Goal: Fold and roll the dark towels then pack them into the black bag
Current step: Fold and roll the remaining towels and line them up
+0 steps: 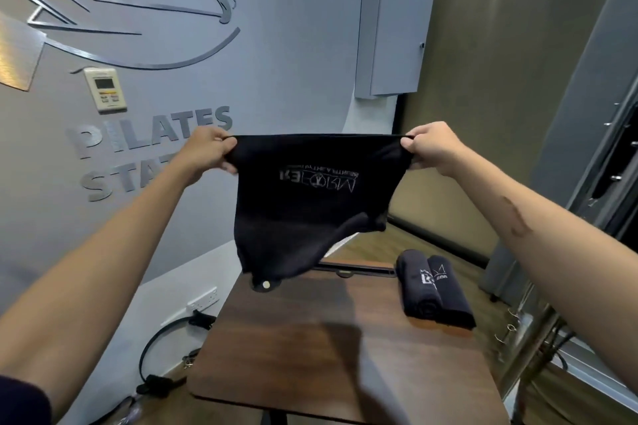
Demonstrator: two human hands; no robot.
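I hold a dark towel [303, 214] stretched out in the air above the far end of the brown wooden table [328, 355]. My left hand [207, 152] pinches its top left corner and my right hand [435, 148] pinches its top right corner. A white logo shows mirrored on the cloth, and a small snap tab [265, 284] hangs at its lower left corner. Its bottom edge hangs unevenly. Two rolled dark towels [431, 290] with white logos lie side by side, touching, on the table's far right. I see no black bag.
A grey wall with raised lettering and a wall controller [105, 90] stands to the left. Below it, a black ring and cables [162, 355] lie on the floor by a wall socket. A grey metal cabinet [393, 41] hangs ahead. Metal frames [538, 331] stand right of the table.
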